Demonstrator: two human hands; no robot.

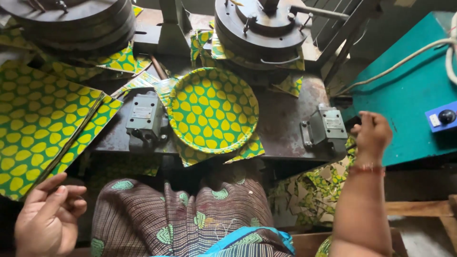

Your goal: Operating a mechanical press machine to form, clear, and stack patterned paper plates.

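Paper plate point(213, 110), round, yellow leaf shapes on green, lying formed in the middle of the rusty metal counter point(285, 119), trimmed corner scraps point(247, 151) poking out from under its near edge.

Starting at far left: stack of flat patterned sheets point(35, 123) resting on the counter's left side, not yet pressed, so seemingly plenty waiting. Below it, left hand point(47, 219) hovering loose and half open, palm up, fingers slightly curled, holding nothing, nearest to the stack's lower corner but not touching it. Above, dark round press die point(76, 21) hanging over more patterned paper.

Moving toward the middle: small grey metal switch box point(143, 116) sitting just beside the plate's left rim. Patterned brown skirt over the lap point(190, 219) filling the bottom centre. Second round press die point(259, 31) hanging above and behind the plate, raised clear of it.

Moving right: second grey switch box point(326, 127) sitting at the counter's right edge. Right hand point(372, 133) reaching beside that box, fingers curled inward, a bangle on the wrist; grasping anything or not, impossible to tell from this angle. Heap of cut scraps point(309, 190) lying below on the floor. Teal cabinet point(404, 95) with a blue knob panel point(442, 116) standing at far right.

Judging by this: one plate shaped and still to be lifted away, many sheets left.
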